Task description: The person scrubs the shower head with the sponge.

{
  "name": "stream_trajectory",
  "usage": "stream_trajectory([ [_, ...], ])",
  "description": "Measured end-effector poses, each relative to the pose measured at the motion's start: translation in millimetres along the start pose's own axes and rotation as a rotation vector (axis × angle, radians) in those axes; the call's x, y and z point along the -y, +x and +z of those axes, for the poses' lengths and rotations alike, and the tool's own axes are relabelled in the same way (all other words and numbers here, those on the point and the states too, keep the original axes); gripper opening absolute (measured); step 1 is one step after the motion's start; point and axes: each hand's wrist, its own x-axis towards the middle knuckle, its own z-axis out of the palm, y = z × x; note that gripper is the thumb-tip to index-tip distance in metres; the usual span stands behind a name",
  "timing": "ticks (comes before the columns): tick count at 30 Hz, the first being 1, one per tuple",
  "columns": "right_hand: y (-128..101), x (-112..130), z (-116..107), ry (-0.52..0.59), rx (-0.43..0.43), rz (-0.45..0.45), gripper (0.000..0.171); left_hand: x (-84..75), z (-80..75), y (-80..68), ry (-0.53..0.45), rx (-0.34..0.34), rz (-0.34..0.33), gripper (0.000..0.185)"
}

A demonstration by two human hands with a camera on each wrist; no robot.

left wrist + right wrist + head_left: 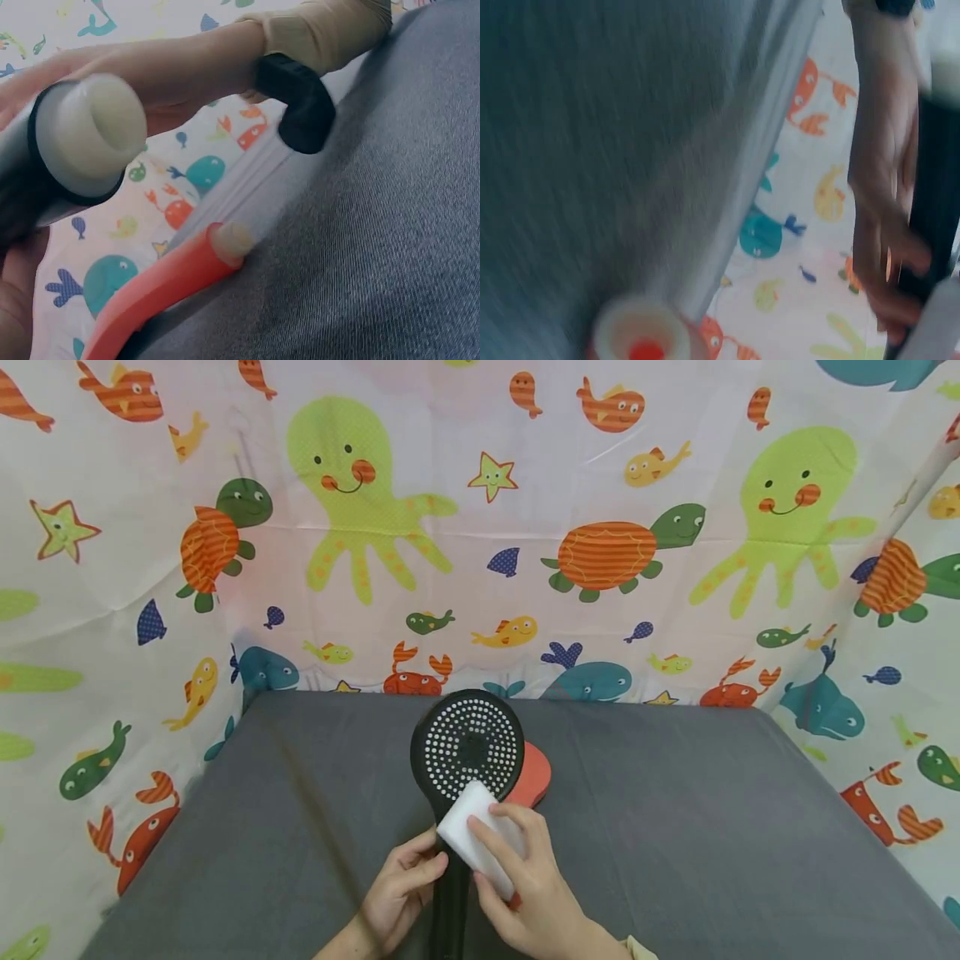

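The shower head [467,752] is held up over the grey table [712,827], spray face toward the camera. The left hand [397,893] has its fingers curled round the black handle [450,902], low down near the bottom edge of the head view. The right hand [528,885] pinches a white sponge [480,839] — thumb under, fingers on top — and presses it vs. the lower rim of the spray face, where the face meets the neck. Behind the head, partly hidden, lies an orange-red piece [532,772] on the table; it looks like a second shower head or its back, but I can't tell which.

Risks, as I judge them:

- The grip sits low on the handle while the push comes at the head end, so a hard rub could twist the head in the left hand or tip it back onto the orange-red piece.
- The sponge is held by one end only; dragged across the nozzle holes it may fold or slip out of the pinch.
- The right wrist view is blurred — contact can't be checked there, so pressure may land on the rim, not the nozzles.
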Motion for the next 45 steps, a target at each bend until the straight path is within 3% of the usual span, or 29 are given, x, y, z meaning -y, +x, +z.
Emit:
stream_trajectory([
  [9, -15.4, 8.9, 0.1, -0.003, 0.129, -0.328, 0.030, -7.9, -6.4, 0.6, -0.077, -0.101, 0.194, 0.046],
  [12, -12.7, 8.2, -0.1, 0.020, 0.129, -0.272, 0.033, -7.9, -7.1, 0.6, -0.088, -0.097, 0.224, 0.048],
  [17, 7.3, 8.6, 0.3, 0.050, 0.073, -0.041, 0.043, -1.9, -3.8, -0.9, -0.060, -0.067, 0.214, 0.047],
  [20, 21.5, 9.6, 1.0, 0.037, 0.045, 0.041, 0.046, 2.8, -1.1, -1.3, -0.023, -0.078, 0.196, 0.044],
  [24, 23.7, 13.4, 1.8, 0.026, 0.063, 0.038, 0.047, 2.5, -1.6, -0.9, -0.022, -0.090, 0.212, 0.046],
  [28, 10.0, 16.3, -0.2, 0.043, 0.152, -0.013, 0.046, -6.3, -5.7, -0.2, -0.036, -0.139, 0.237, 0.048],
  [31, 0.4, 15.1, -2.2, 0.033, 0.202, -0.100, 0.043, -14.0, -9.5, 0.8, -0.025, -0.167, 0.262, 0.047],
  [35, -3.5, 14.9, -4.9, -0.033, 0.248, -0.224, 0.038, -16.0, -12.2, 0.8, -0.055, -0.134, 0.295, 0.045],
  [37, -3.3, 13.5, -4.8, -0.032, 0.252, -0.236, 0.038, -14.3, -11.2, 0.2, -0.065, -0.129, 0.291, 0.042],
  [40, -0.9, 10.3, -2.2, 0.052, 0.234, -0.143, 0.041, -12.3, -7.6, 0.1, -0.038, -0.145, 0.277, 0.038],
  [45, 13.2, 4.4, 6.1, 0.216, 0.109, 0.075, 0.049, -9.6, 0.4, -0.1, 0.097, -0.164, 0.188, 0.031],
])
